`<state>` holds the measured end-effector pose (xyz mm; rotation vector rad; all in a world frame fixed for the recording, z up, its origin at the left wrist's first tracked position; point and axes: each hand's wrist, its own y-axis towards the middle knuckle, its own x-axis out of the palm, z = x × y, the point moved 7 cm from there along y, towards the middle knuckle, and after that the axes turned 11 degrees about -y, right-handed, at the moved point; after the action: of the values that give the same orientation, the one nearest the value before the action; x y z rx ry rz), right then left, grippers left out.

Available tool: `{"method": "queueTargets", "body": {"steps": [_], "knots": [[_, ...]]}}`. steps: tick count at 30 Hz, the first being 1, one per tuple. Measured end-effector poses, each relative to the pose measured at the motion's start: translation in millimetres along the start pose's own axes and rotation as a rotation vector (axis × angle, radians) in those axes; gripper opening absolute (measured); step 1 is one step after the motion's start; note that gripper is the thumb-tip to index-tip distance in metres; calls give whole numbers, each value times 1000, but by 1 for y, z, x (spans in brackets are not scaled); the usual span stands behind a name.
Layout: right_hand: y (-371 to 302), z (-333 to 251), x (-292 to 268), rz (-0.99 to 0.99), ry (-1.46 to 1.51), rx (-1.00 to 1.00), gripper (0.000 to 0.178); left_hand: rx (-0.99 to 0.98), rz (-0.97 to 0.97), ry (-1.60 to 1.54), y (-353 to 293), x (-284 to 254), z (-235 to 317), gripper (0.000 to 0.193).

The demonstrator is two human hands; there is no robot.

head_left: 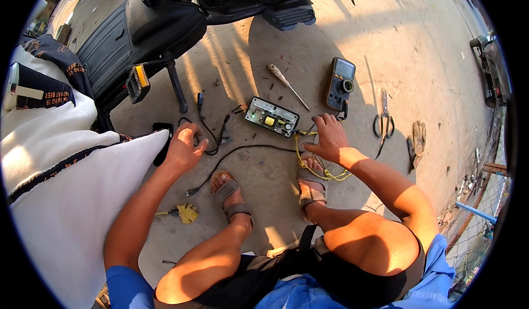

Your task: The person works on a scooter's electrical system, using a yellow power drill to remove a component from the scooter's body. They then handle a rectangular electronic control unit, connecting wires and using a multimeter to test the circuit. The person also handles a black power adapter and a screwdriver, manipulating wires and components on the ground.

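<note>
My left hand [186,148] is over the ground at the left, its fingers loosely bent and apart, beside a black cable [208,133]. A black flat object [162,138] lies partly hidden behind it. My right hand [330,139] reaches to the right end of an opened circuit board in a black case [271,116], thumb and fingers apart, close to yellow wires [299,150]. A small green light glows on the board. Beyond the hand stands a dark multimeter [339,83] with a round dial. A screwdriver [287,86] with a pale handle lies behind the board.
Scissors [384,119] and a work glove [417,144] lie at the right. A black cable with a plug [193,191] curves before my feet; a yellow leaf [187,213] lies nearby. A scooter [160,28] with a kickstand stands behind, white cloth [60,199] at the left, wire fence [474,226] at the right.
</note>
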<state>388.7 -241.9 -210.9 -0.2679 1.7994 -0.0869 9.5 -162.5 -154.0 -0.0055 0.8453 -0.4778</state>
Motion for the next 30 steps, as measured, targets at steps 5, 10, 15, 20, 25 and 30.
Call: {"method": "queueTargets", "body": {"steps": [5,10,15,20,25,30], "knots": [[7,-9,21,60,6,16,86,-42,-175,53,34,7,10,28],[12,-13,34,44,27,41,90,-135,-267,56,56,28,2,33],[17,-18,38,98,33,69,94,-209,-222,53,73,67,-24,39],[20,-20,44,127,24,89,96,-236,-106,65,80,84,-52,42],[23,-16,50,125,34,102,97,-214,-125,29,88,90,-59,42],[28,-18,51,90,36,108,100,-331,-175,-86,83,98,-63,43]]}}
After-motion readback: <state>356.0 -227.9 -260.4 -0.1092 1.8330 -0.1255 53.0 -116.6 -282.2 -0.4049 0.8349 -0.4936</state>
